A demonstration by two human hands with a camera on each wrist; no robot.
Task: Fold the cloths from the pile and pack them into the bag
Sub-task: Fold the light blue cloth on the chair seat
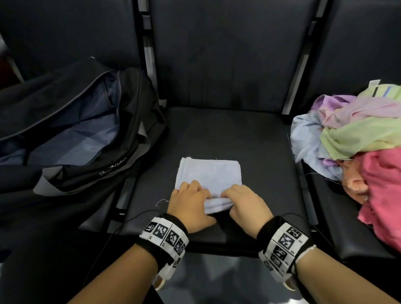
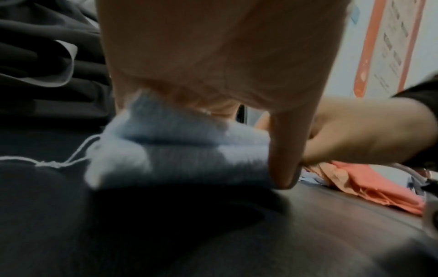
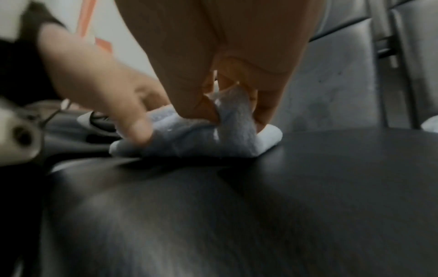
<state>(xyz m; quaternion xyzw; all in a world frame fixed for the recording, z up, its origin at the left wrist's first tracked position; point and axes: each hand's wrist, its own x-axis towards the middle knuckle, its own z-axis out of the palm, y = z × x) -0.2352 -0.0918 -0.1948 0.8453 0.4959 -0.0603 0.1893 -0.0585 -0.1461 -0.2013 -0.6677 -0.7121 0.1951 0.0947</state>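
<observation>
While our head view shows the left hand [image 1: 189,204] and right hand [image 1: 245,205] pinching the near edge of the pale blue cloth [image 1: 209,173] on the seat [image 1: 261,156], folding is underway. Both wrist views confirm fingers clamped on the cloth [image 2: 180,148]. Next, we judge, it goes over, then into the bag [image 1: 61,128] at left, away from the pile [image 1: 371,140].

Row of black padded seats [image 1: 254,141]: open black bag [image 1: 77,129] left, folded pale-blue cloth [image 1: 208,173] middle, colourful cloth pile [image 1: 371,144] right.

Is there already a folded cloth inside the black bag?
No: in the head view the open black bag shows only its grey lining, no cloth.
</observation>
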